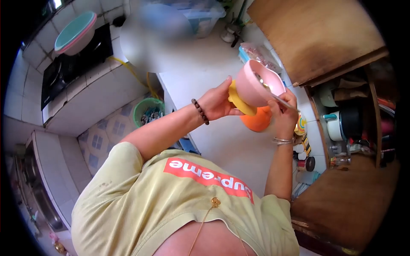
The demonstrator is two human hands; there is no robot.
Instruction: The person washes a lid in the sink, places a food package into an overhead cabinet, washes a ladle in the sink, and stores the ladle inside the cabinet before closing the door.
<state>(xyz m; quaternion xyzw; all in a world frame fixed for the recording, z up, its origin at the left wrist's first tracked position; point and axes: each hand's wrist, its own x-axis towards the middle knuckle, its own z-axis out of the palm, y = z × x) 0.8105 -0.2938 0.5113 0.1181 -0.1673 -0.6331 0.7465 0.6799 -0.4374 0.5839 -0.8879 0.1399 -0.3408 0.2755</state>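
Note:
A pink bowl (pixel 252 83) with a yellow base (pixel 242 101) is held up, tilted, above the white counter. My left hand (pixel 217 100) is closed round the yellow base, its thumb along the upper side. At the bowl's rim, my right hand (pixel 283 106) pinches the thin handle of a metal spoon (pixel 264 84), whose head lies inside the bowl. What else the bowl holds, if anything, I cannot make out. Just below it, partly hidden, a round orange object (pixel 257 120) sits on the counter.
Bagged food (pixel 260 55) lies by the wall behind the bowl. Jars (pixel 306 164) and small boxes line the right edge beside an open wooden cabinet (pixel 341 170). A green basket (pixel 148 112) stands on the floor. Stacked basins (pixel 77 34) rest on the black stove (pixel 64 74).

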